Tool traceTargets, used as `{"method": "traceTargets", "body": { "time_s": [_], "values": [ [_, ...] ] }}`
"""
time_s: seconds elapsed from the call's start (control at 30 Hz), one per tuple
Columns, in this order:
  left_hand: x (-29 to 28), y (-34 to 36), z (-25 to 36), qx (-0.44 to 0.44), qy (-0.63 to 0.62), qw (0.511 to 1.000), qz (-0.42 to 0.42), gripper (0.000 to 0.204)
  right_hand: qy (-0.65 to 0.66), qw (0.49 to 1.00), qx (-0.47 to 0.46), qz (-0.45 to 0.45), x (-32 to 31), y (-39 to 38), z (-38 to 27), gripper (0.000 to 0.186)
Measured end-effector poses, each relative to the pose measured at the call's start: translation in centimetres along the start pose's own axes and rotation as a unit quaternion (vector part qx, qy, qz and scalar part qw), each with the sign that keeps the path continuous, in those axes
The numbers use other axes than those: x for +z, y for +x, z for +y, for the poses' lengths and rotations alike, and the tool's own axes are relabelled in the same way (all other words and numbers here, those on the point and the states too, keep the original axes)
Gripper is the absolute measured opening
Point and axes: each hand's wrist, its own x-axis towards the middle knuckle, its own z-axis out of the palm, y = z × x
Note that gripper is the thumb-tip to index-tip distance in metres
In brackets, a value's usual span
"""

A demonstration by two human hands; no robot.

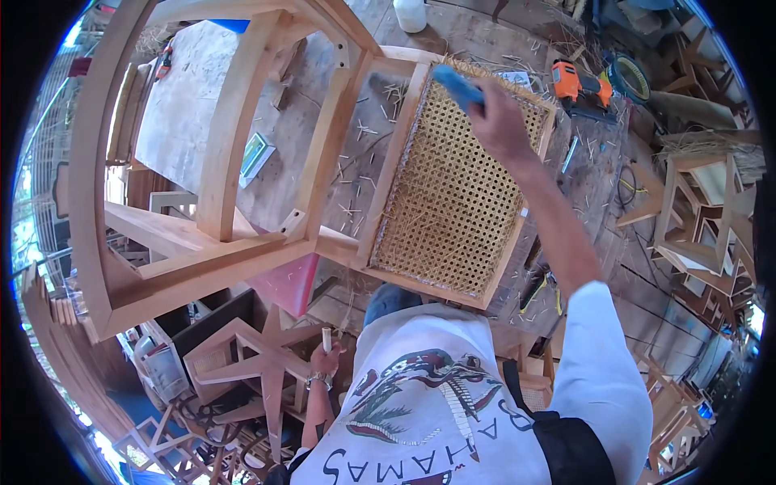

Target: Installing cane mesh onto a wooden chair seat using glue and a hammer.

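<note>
A blue-handled tool is held over the woven cane panel lying framed in pale wood.

Person is wearing a white short-sleeved T-shirt with a printed graphic, a dark strap, and a metal wristwatch.

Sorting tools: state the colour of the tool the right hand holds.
Blue tool in right hand; head view.

I see an orange power drill on the counter, a green booklet, and a white jug nearby.
</note>
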Motion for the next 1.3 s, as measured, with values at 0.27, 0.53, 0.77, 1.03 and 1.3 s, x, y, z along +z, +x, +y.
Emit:
{"method": "traceTargets", "body": {
  "time_s": [0.27,0.53,0.77,1.03,1.3],
  "values": [
    [-3.5,-1.0,8.6,0.300,-0.159,0.908,0.244,0.036,-0.241,0.961,-0.132,-0.024,12.4,5.0,2.9,0.030],
    [-9.3,-3.7,23.8,0.486,-0.158,0.805,0.302,0.066,-0.159,0.984,-0.053,-0.057,12.1,2.4,-1.8,0.017],
    [-11.4,-3.1,23.2,0.489,-0.210,0.810,0.248,0.054,-0.054,0.983,-0.086,-0.151,10.7,-19.2,-18.6,0.035],
    [-15.2,-2.1,23.4,0.491,-0.215,0.800,0.269,0.050,0.175,0.974,0.102,-0.107,7.6,-10.9,-16.0,0.034],
    [-16.6,-3.3,24.7,0.547,-0.251,0.752,0.269,0.057,-0.187,0.980,-0.016,-0.063,10.8,-11.4,-12.5,0.037]
  ]
}}
